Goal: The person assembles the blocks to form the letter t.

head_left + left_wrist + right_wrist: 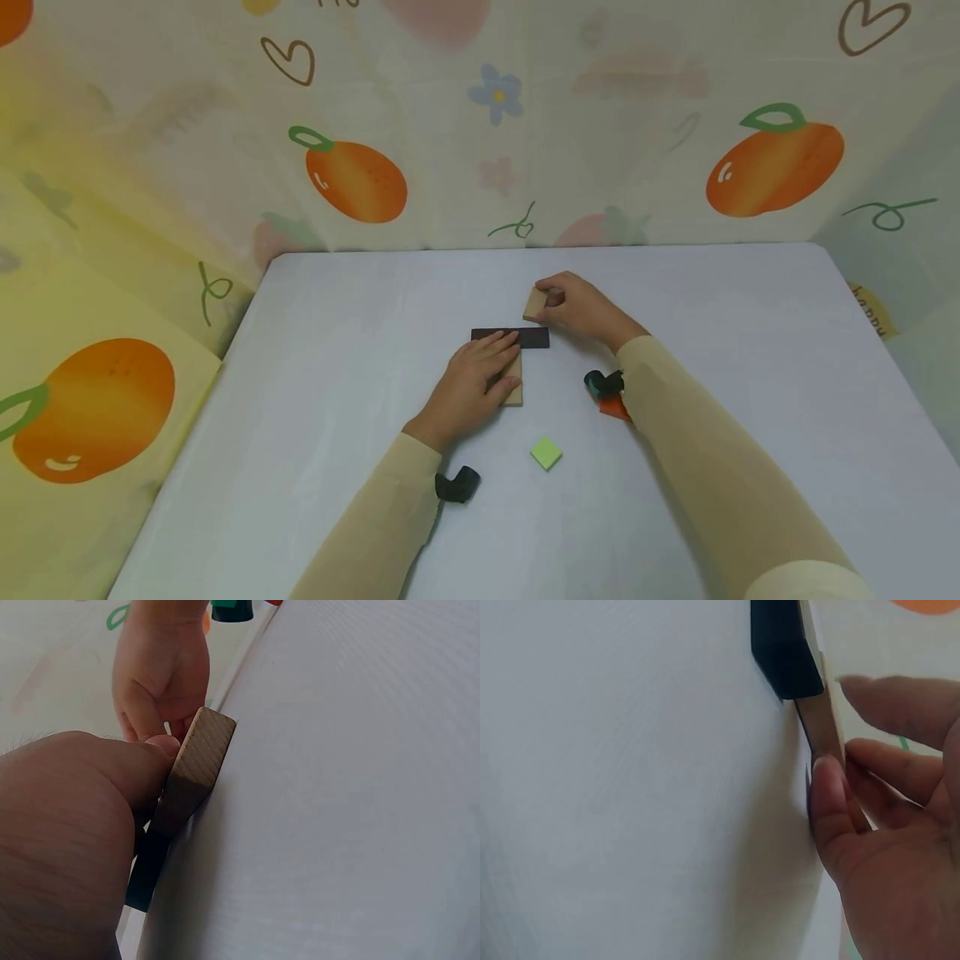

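My left hand (471, 383) lies over a light wooden block (513, 395), with its fingertips on a black bar (535, 337) that crosses the block's far end. The thumb rests along the wooden block, seen end-on in the left wrist view. Just behind the bar's right end, my right hand (581, 308) pinches a second light wooden block (534, 304) between thumb and fingers. In the right wrist view the thumb presses one face of this wooden block (822, 724), and the black bar (787, 652) stands beyond it. Part of the first block is hidden under my left hand.
A small green square tile (546, 453) lies on the white table (337, 350) nearer me. An orange piece (613, 407) shows partly from under the right wrist's black camera (603, 383). Behind the table hangs a patterned cloth (442, 167).
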Available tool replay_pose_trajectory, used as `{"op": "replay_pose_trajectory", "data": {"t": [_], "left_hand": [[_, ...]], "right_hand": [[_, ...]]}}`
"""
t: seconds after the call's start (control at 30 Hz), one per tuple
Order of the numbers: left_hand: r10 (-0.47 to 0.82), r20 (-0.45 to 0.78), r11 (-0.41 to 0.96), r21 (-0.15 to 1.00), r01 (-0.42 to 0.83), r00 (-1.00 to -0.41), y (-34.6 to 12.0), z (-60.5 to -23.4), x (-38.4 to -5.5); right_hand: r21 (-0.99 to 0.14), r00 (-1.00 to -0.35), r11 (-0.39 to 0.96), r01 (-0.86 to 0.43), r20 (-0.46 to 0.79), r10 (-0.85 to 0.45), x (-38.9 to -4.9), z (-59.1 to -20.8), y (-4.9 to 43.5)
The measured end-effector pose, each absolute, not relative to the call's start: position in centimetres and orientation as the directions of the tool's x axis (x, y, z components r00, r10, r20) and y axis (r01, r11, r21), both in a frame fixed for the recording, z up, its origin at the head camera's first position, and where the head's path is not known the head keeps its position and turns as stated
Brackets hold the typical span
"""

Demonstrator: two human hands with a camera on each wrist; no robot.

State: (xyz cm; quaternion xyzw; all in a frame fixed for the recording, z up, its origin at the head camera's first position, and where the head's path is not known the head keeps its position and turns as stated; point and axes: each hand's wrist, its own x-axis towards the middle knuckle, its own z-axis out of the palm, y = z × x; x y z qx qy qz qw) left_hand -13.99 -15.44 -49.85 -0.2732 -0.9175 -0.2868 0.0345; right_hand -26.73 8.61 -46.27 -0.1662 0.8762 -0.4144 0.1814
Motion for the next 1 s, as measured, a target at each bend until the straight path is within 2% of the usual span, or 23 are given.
{"op": "replay_pose_trajectory", "data": {"t": [0.37,1.0], "left_hand": [[0.474,0.214,0.691,0.51,0.512,-0.854,-15.4,-49.7,-13.9],[0.481,0.223,0.684,0.51,0.522,-0.848,-15.4,-49.8,-14.0]], "right_hand": [[-0.799,-0.886,0.581,-0.151,-0.151,-0.439,-26.9,-46.2,7.7],[-0.828,-0.874,0.549,-0.113,-0.18,-0.452,-27.0,-46.7,5.8]]}}
